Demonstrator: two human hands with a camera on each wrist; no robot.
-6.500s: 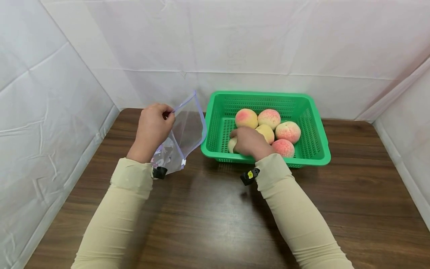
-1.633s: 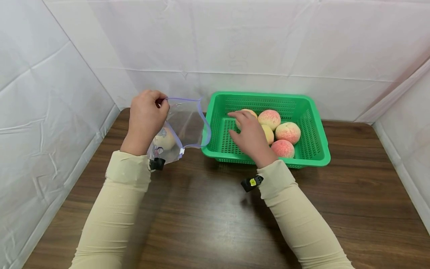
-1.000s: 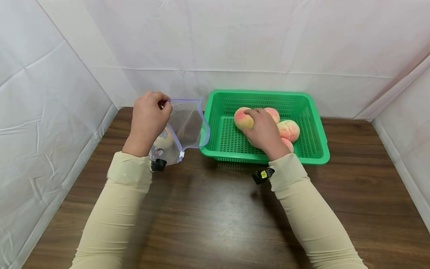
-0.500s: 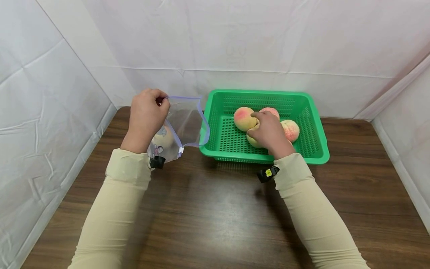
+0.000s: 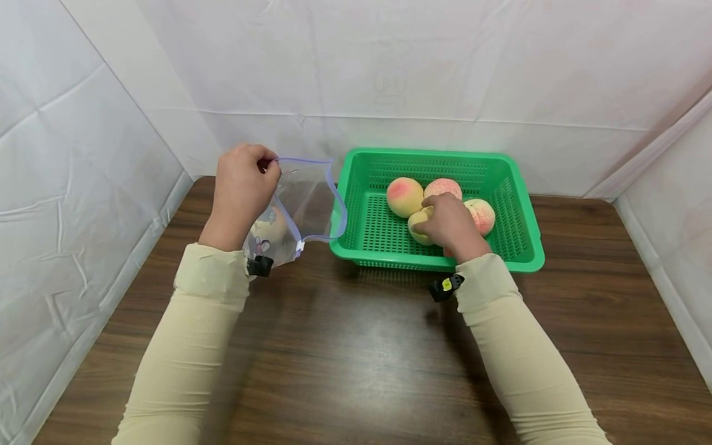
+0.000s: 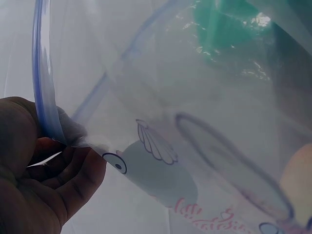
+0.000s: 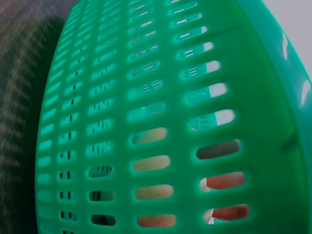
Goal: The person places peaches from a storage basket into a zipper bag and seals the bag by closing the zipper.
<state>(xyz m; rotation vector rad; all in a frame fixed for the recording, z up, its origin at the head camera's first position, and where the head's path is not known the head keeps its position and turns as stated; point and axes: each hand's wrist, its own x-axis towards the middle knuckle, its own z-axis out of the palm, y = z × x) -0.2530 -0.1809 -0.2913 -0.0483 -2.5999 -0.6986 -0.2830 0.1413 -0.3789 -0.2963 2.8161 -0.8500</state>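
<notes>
Shifting away from the rosy peach (image 5: pixel 405 196), the right hand (image 5: pixel 447 222) has settled over the yellow peach (image 5: pixel 421 237). A second ago its fingertips reached onto the rosy peach; now they lie lower and farther right, while the rosy peach sits uncovered. The left hand (image 5: pixel 241 191) has hardly moved, its narrow grip pinching the left corner of the mouth of the clear bag (image 5: pixel 311 198). This suggests that the work has passed to the yellow peach and stands partway along: one bagged peach (image 5: pixel 269 225) shows through the film, and five peaches remain in the green basket (image 5: pixel 389 256).

The yellow peach rests in the middle of the basket, toward the near side. Thumb and index finger curl about its right part, so the right grip appears to hold it, though how firmly cannot be told; its left part is exposed. Just beyond it lie the rosy peach, far and left, and the pink peach (image 5: pixel 443 186), far and right. The speckled peach (image 5: pixel 481 216) shows to the right of the hand, and the red peach (image 5: pixel 448 252) is mostly hidden beneath it. The bag's mouth gapes rightward, toward the basket's left rim.
</notes>
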